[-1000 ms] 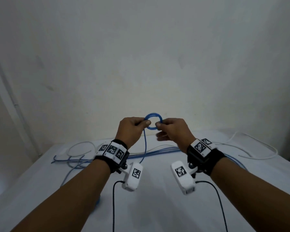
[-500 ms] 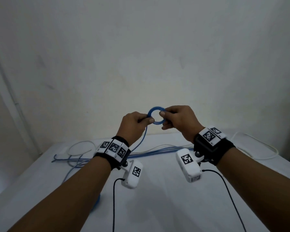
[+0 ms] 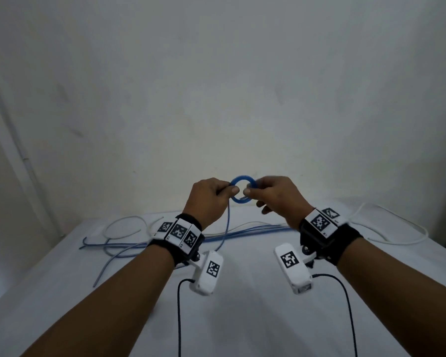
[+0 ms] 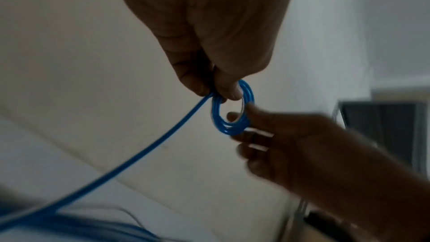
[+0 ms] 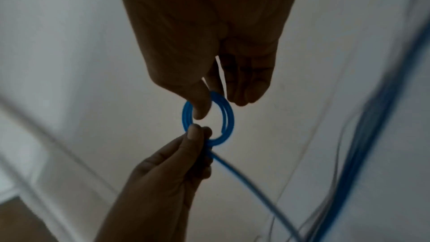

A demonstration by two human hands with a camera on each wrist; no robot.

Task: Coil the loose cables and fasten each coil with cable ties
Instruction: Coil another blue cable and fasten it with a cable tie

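Observation:
A small blue cable coil (image 3: 242, 190) of a few turns hangs in the air between both hands, above the far part of the table. My left hand (image 3: 211, 197) pinches its left side between thumb and forefinger (image 4: 229, 87). My right hand (image 3: 271, 195) pinches its right side, thumb across the ring (image 5: 201, 106). The same coil (image 4: 230, 113) (image 5: 209, 120) shows clearly in both wrist views. From the left hand's pinch the loose blue cable (image 3: 225, 228) (image 4: 130, 161) (image 5: 251, 181) drops to the table and joins the blue strands (image 3: 242, 234) lying there. No cable tie is visible.
A white table (image 3: 242, 318) carries blue cable lengths across its far part and a white cable (image 3: 397, 228) looping at right, another white loop (image 3: 124, 228) at left. A plain wall (image 3: 216, 99) stands just behind. Black camera leads (image 3: 178, 318) hang from both wrists.
The right hand dropped slightly and shifted its pinch on the coil's right side after rising half a second before. The coil stays in the air between both hands; the left hand holds its place.

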